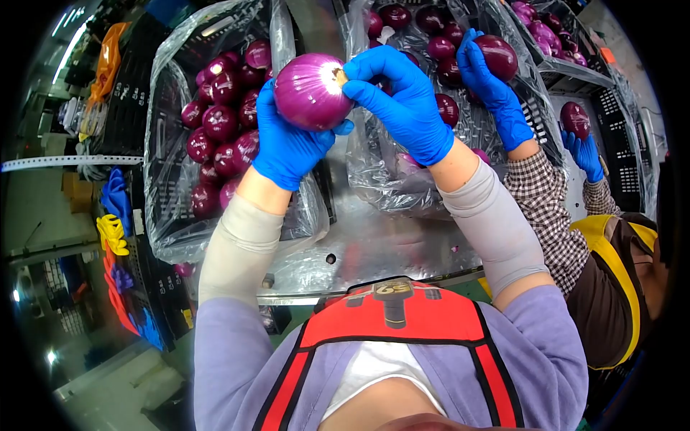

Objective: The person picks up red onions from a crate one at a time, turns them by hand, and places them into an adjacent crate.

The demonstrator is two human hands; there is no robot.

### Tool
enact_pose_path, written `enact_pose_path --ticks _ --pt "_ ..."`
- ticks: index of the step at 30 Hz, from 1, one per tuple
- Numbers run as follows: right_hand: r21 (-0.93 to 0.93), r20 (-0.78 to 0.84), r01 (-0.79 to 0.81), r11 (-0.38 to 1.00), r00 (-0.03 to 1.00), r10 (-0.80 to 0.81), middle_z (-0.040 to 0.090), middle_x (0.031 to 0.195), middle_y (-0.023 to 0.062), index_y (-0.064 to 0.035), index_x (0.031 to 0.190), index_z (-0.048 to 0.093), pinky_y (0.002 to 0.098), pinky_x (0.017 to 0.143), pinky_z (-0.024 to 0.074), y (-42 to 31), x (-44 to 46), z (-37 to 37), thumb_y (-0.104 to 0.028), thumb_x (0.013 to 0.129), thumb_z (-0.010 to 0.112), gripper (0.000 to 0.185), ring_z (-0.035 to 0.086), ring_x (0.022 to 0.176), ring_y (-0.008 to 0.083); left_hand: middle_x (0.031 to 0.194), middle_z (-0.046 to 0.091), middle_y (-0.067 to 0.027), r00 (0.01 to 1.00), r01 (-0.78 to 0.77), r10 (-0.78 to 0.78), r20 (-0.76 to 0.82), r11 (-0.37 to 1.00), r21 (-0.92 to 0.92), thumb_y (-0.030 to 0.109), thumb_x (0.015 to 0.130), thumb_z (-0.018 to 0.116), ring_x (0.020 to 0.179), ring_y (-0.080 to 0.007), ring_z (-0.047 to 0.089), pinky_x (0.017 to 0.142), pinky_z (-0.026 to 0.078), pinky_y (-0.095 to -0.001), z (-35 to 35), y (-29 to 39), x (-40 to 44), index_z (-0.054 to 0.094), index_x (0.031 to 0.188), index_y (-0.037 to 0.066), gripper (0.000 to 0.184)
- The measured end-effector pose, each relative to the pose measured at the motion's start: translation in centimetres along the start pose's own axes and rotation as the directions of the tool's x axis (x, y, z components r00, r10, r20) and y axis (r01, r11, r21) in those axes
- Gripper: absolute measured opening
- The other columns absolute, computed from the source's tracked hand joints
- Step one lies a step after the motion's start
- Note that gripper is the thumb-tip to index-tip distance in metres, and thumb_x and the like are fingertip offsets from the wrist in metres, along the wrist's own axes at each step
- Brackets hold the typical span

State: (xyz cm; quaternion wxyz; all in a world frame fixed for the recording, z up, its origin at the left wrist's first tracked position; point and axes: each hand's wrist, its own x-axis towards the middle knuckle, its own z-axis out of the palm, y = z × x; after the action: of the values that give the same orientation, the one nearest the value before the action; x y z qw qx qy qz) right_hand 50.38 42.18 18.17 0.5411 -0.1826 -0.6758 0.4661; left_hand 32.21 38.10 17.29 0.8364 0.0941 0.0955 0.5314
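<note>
My left hand (291,147), in a blue glove, holds a large peeled red onion (309,97) from below, its pale root end turned to the right. My right hand (402,100), also gloved in blue, has thumb and forefinger pinched on the onion's brownish end (340,77). Behind my left hand, a black crate lined with clear plastic (162,144) holds several shiny red onions (221,123). Another plastic-lined crate (366,161) with several red onions lies behind my right hand.
A co-worker in a checked sleeve (539,190) at the right holds onions in two blue-gloved hands (496,90). A third crate (625,136) stands at the far right. Metal table (388,248) in front of me bears small scraps. Coloured gloves (113,233) hang at the left.
</note>
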Motion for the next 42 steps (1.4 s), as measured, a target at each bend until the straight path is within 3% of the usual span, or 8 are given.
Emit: enact_pose_path --ticks 6,8,12,14,24,30,35,42 --pt "-0.052 -0.017 -0.017 0.998 1.0 0.016 0.062 0.095 0.0048 -0.0031 0.096 0.063 0.0254 0.079 0.0462 -0.2 0.0 0.3 -0.007 0.083 0.065 0.013 0.057 0.087 0.0112 0.126 0.051 -0.0178 1.0 -0.026 0.026 -0.015 0.998 0.048 0.057 0.083 0.043 0.109 -0.037 0.056 0.075 0.054 -0.0521 0.3 0.2 0.1 0.044 0.13 0.007 0.069" --pt "0.223 -0.119 -0.087 0.971 0.986 0.116 0.058 0.111 0.007 -0.0031 0.105 0.06 0.0244 0.08 0.0497 -0.6 0.2 0.7 0.0 0.088 0.058 0.017 0.055 0.094 0.0099 0.126 0.052 -0.0182 0.999 -0.038 0.039 -0.014 0.998 0.058 0.057 0.083 0.043 0.107 -0.0383 0.056 0.073 0.055 -0.0509 0.7 0.1 0.1 0.044 0.13 0.007 0.069" --pt "0.246 -0.121 -0.034 0.969 0.99 0.066 0.063 0.103 0.0077 -0.0031 0.102 0.064 0.0273 0.078 0.0464 -0.5 0.3 0.9 -0.004 0.082 0.063 0.02 0.058 0.087 0.0133 0.125 0.052 -0.0184 0.999 -0.037 0.039 -0.032 0.998 0.058 0.057 0.083 0.042 0.105 -0.0397 0.057 0.07 0.057 -0.0496 0.6 0.4 -0.2 0.044 0.13 0.007 0.069" --pt "-0.096 -0.05 0.141 0.985 0.988 -0.147 0.064 0.101 0.0089 -0.0026 0.101 0.064 0.0288 0.078 0.0465 0.3 0.4 0.4 -0.003 0.081 0.063 0.02 0.059 0.086 0.0161 0.124 0.053 -0.0192 0.998 -0.068 0.069 -0.013 0.993 0.101 0.056 0.083 0.042 0.104 -0.0405 0.058 0.069 0.057 -0.0487 0.9 0.4 -0.1 0.044 0.13 0.006 0.068" --pt "-0.308 0.052 0.166 0.937 0.986 -0.157 0.064 0.088 0.0082 -0.0023 0.095 0.066 0.0288 0.074 0.0469 0.0 0.6 -0.8 -0.005 0.08 0.064 0.016 0.061 0.08 0.0185 0.124 0.054 -0.0193 0.989 -0.016 0.05 -0.139 0.972 0.236 0.059 0.085 0.039 0.106 -0.0379 0.058 0.072 0.056 -0.0484 0.5 1.2 -0.2 0.046 0.129 0.005 0.069" --pt "-0.186 0.028 -0.019 0.982 0.999 0.025 0.064 0.085 0.0063 -0.0013 0.093 0.064 0.0276 0.069 0.0485 -0.3 0.2 -0.7 -0.007 0.079 0.063 0.014 0.06 0.078 0.0122 0.124 0.054 -0.0171 0.974 -0.018 0.1 -0.204 0.928 0.371 0.058 0.085 0.04 0.109 -0.0352 0.057 0.075 0.054 -0.0508 0.5 1.1 -0.3 0.047 0.128 0.007 0.068" --pt "0.367 0.221 -0.243 0.898 0.96 0.17 0.061 0.091 0.0023 -0.0012 0.097 0.062 0.0234 0.077 0.0464 -0.3 0.1 -1.9 0.001 0.081 0.059 0.016 0.056 0.083 0.0091 0.124 0.054 -0.0155 0.905 -0.132 0.312 -0.288 0.85 0.509 0.057 0.083 0.042 0.11 -0.0346 0.056 0.079 0.052 -0.0538 2.4 0.1 -0.2 0.048 0.127 0.007 0.066" --pt "0.241 -0.088 -0.239 0.941 0.96 0.267 0.062 0.09 0.0013 -0.001 0.097 0.063 0.0219 0.075 0.0457 -1.2 0.2 0.8 -0.005 0.086 0.063 0.011 0.056 0.082 0.0074 0.132 0.049 -0.0148 0.822 -0.328 0.546 -0.162 0.686 0.649 0.048 0.083 0.048 0.12 -0.0321 0.048 0.103 0.038 -0.0473 0.4 0.7 -0.2 0.045 0.131 0.005 0.064"
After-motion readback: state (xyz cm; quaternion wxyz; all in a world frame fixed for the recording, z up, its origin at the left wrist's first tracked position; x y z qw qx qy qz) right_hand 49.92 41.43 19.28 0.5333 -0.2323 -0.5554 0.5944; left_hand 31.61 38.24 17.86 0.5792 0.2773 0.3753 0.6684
